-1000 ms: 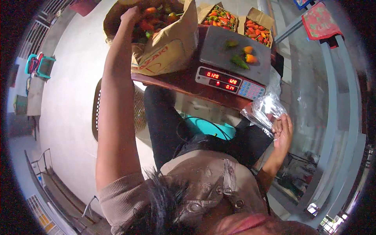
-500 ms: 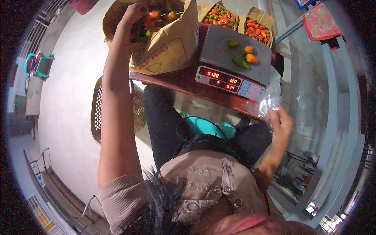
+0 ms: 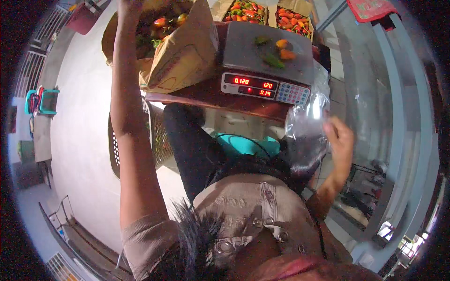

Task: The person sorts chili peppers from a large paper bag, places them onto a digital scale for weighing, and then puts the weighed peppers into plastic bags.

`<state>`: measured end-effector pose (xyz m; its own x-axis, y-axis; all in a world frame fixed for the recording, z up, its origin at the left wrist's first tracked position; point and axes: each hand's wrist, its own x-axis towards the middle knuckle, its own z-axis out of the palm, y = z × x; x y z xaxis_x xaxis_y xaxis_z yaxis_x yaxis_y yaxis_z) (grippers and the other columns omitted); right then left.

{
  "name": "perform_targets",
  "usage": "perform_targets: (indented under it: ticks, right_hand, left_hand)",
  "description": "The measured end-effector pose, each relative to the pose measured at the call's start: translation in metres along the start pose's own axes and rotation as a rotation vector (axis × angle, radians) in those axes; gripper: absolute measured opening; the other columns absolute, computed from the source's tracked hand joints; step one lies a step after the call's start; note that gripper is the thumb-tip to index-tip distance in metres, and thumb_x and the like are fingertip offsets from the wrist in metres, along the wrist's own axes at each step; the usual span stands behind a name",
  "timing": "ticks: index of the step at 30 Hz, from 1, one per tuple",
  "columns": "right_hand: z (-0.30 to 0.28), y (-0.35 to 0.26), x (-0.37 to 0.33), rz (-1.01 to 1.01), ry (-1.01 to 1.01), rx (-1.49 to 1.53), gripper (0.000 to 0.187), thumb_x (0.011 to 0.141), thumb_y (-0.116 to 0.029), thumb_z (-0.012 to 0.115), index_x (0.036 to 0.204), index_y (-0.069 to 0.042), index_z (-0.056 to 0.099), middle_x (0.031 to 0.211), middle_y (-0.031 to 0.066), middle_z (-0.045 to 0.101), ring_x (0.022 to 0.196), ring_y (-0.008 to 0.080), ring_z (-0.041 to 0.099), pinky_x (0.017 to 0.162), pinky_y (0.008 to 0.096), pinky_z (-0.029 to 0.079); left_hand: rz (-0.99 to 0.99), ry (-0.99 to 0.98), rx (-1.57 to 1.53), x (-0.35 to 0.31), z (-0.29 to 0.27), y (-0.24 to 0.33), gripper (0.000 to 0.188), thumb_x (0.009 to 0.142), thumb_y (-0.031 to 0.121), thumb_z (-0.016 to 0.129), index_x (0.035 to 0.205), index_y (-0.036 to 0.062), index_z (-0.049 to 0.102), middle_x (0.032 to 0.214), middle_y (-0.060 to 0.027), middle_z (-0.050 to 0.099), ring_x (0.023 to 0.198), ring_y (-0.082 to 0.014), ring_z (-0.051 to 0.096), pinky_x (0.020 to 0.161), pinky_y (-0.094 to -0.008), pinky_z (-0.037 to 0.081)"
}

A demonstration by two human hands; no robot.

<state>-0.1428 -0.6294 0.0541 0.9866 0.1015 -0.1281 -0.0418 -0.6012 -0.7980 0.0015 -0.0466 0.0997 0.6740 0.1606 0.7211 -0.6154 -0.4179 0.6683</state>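
My left hand (image 3: 130,6) is over the far left side of an open brown paper bag (image 3: 183,58), and its fingers are cut off by the upper edge of the view. Red and green peppers (image 3: 161,22) lie inside that bag. On my right, my right hand (image 3: 341,136) pinches the edge of a clear plastic bag (image 3: 304,126), which hangs down over my knee. Between them stands a grey digital scale (image 3: 234,47) with a lit red display. Two orange peppers (image 3: 287,55) and two green peppers (image 3: 273,61) rest on its plate.
Behind the scale are two cardboard boxes (image 3: 313,9) of red and orange peppers. The low reddish table (image 3: 262,111) carries scale and paper bag. Below sit a perforated basket (image 3: 161,140) and a turquoise container (image 3: 248,145). A grey metal frame (image 3: 398,93) rises at right.
The plastic bag has opened out downward from a bunched shape beside my right hand. My left hand has shifted toward the upper left. The whole view has tilted, moving the table slightly left and up.
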Motion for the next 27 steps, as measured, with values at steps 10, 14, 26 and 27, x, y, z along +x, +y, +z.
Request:
perform_targets:
  ticks: [10, 14, 26, 27]
  right_hand:
    - [0.011, -0.031, 0.007, -0.258, 0.14, -0.509, 0.018, 0.081, -0.026, 0.059, 0.078, -0.009, 0.062, 0.062, -0.0005, 0.059, 0.054, 0.0176, 0.059, 0.049, 0.0254, 0.042]
    - [-0.008, -0.028, -0.007, -0.355, 0.272, -0.435, 0.015, 0.081, -0.018, 0.056, 0.07, -0.008, 0.057, 0.061, 0.003, 0.053, 0.054, 0.0163, 0.053, 0.047, 0.029, 0.04]
    - [-0.025, 0.041, -0.012, -0.181, 0.288, 1.163, 0.034, 0.084, -0.016, 0.061, 0.113, -0.001, 0.05, 0.07, 0.0043, 0.058, 0.056, 0.0143, 0.053, 0.052, 0.0329, 0.047]
    - [-0.022, 0.048, -0.002, -0.233, 0.091, 1.314, 0.028, 0.083, -0.017, 0.062, 0.105, -0.003, 0.052, 0.068, 0.0038, 0.057, 0.054, 0.0147, 0.052, 0.05, 0.0326, 0.048]
  left_hand:
    - [-0.347, -0.282, 0.088, -0.061, 0.203, -0.008, 0.026, 0.079, 0.027, 0.067, 0.089, 0.0036, 0.064, 0.081, -0.0089, 0.067, 0.077, -0.0171, 0.065, 0.069, -0.0312, 0.049]
    - [-0.408, -0.107, 0.07, -0.094, 0.253, -0.033, 0.015, 0.078, 0.013, 0.069, 0.076, -0.0008, 0.062, 0.067, -0.0046, 0.065, 0.059, -0.0104, 0.061, 0.055, -0.0266, 0.048]
    - [-0.792, 0.053, -0.238, -0.144, 0.281, -0.137, 0.022, 0.072, 0.024, 0.07, 0.082, 0.0044, 0.066, 0.078, -0.0053, 0.066, 0.069, -0.0141, 0.061, 0.067, -0.0283, 0.048]
    - [-0.792, 0.081, -0.156, -0.142, 0.281, -0.138, 0.021, 0.07, 0.023, 0.071, 0.079, 0.0049, 0.067, 0.077, -0.006, 0.066, 0.068, -0.0144, 0.061, 0.066, -0.0286, 0.048]
